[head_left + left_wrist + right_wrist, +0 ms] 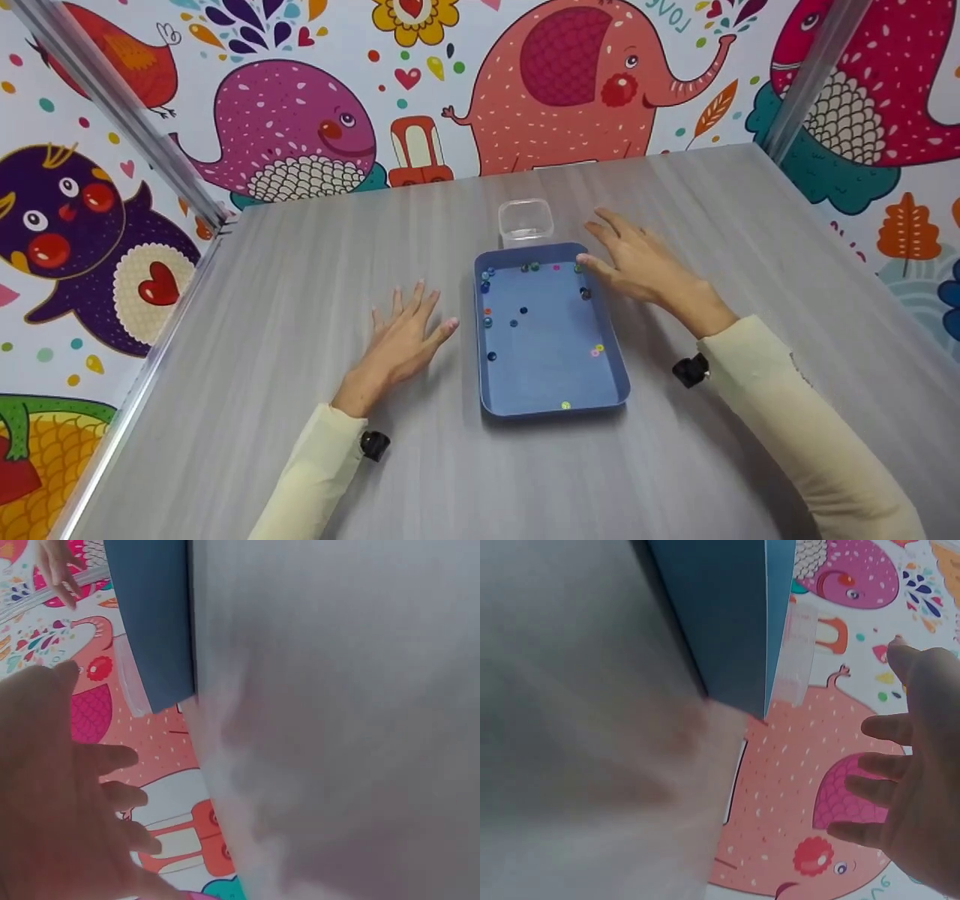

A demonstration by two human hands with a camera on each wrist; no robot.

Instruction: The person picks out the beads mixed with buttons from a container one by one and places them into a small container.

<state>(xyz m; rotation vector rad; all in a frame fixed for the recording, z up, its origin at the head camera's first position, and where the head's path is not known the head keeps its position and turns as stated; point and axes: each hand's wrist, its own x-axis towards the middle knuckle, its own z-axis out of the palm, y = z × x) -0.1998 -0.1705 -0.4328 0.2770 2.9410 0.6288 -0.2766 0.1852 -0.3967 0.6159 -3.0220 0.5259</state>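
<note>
Between my hands on the table lies a blue rectangular tray (544, 367). Scattered over its floor are small dark beads (523, 310) and several little coloured ones, among them a yellow-green bead (565, 406) by the near wall. Just behind the tray stands a clear plastic container (526, 219). My left hand (401, 337) is left of the tray, fingers spread and holding nothing. Over the tray's far right side hovers my right hand (637, 259), its fingers extended, also holding nothing. Both wrist views show the tray's outer wall (154, 622) beyond spread fingers.
The grey wood-grain table (300, 300) extends around the tray. Cartoon-printed panels (292, 127) enclose it at the back and sides, with metal posts (127, 112) at the corners. A black wrist camera (375, 445) sits at each sleeve cuff.
</note>
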